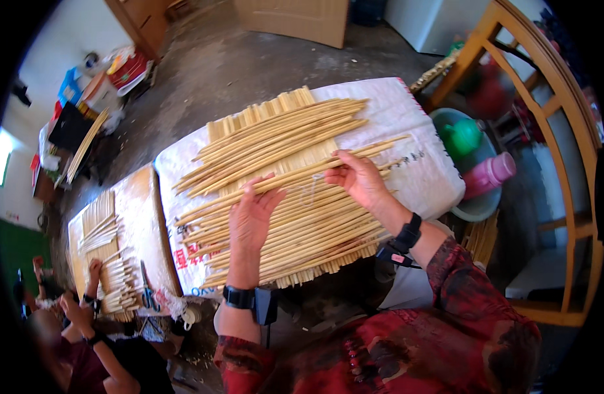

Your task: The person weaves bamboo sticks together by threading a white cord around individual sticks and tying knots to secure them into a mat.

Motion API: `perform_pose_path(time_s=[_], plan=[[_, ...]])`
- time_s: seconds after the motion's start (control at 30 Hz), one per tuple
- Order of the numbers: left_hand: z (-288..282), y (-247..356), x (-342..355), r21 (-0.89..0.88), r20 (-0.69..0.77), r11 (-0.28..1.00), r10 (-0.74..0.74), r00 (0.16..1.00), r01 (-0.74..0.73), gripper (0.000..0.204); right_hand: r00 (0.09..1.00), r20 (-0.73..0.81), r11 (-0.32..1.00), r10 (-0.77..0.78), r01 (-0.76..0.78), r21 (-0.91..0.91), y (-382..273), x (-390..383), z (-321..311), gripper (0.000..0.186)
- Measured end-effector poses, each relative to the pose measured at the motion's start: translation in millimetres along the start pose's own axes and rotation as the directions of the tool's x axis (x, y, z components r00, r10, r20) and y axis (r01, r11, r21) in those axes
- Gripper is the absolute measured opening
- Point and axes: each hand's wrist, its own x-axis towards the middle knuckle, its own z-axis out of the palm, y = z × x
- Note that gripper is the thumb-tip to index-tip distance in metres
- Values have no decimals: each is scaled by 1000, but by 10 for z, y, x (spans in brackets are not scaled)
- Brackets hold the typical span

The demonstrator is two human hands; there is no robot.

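Observation:
Thin, straw-coloured stalks lie in rows on a cloth-covered table. One long stalk (295, 175) runs slantwise across both hands. My right hand (364, 180) pinches it between thumb and fingertips, right of its middle. Farther left, my left hand (250, 217) has its thumb and bent fingers on the same stalk. Below and between the hands, many stalks lie side by side as a flat layer (295, 236), over paler flat strips. Beyond the hands, a loose group of stalks (275, 141) rests on a mat of flat pale strips (262, 113).
White cloth (433, 164) covers the table. At right, a basin (476, 210) holds a green vessel (461, 136) and a pink bottle (489, 176), beside a wooden frame (551, 111). At left, another person's hands work near a second table (141, 203) with stalks and scissors (148, 292).

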Motion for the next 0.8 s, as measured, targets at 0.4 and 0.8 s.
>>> perform_pose_path(time_s=[0.4, 0.8], plan=[[-38, 13, -12, 50, -296, 997, 71, 952, -59, 21, 1000, -18, 999, -4, 4, -43, 18, 0, -41, 22], [25, 42, -26, 67, -240, 993, 111, 964, -98, 19, 996, -69, 998, 57, -56, 24, 18, 12, -59, 23]])
